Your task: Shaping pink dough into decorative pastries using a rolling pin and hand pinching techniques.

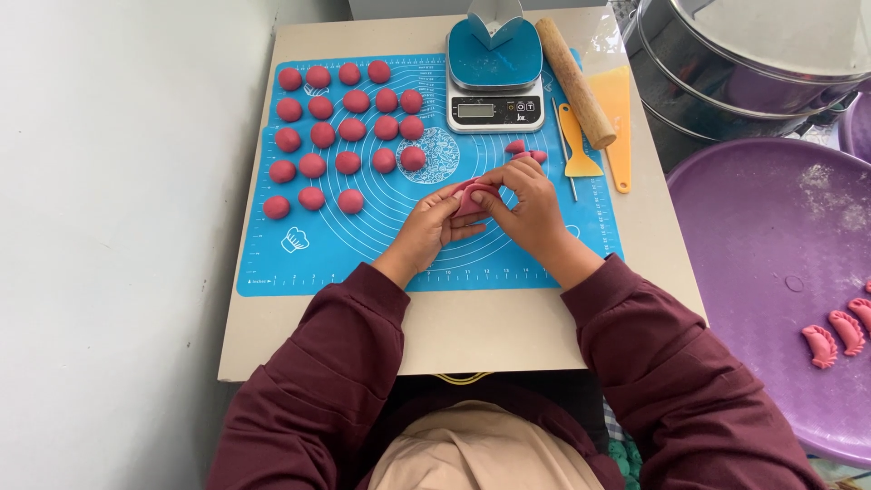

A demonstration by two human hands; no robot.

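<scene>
Both of my hands meet over the middle of a blue silicone mat [299, 263]. A folded piece of pink dough [471, 197] sits between them. My left hand [434, 225] cups it from the left, and my right hand [526, 204] pinches its edge from the right. Several pink dough balls [348, 127] lie in rows on the mat's left half. A small pink dough scrap [522, 151] rests just beyond my right hand.
At the mat's far edge stands a blue kitchen scale [494, 82] with a metal mould on it. A wooden rolling pin [575, 82], a yellow scraper [614, 118] and a yellow spatula [577, 145] lie to the right. A purple tray [762, 263] holds finished pink dumplings [835, 331]. Steel steamers [735, 63] stand behind.
</scene>
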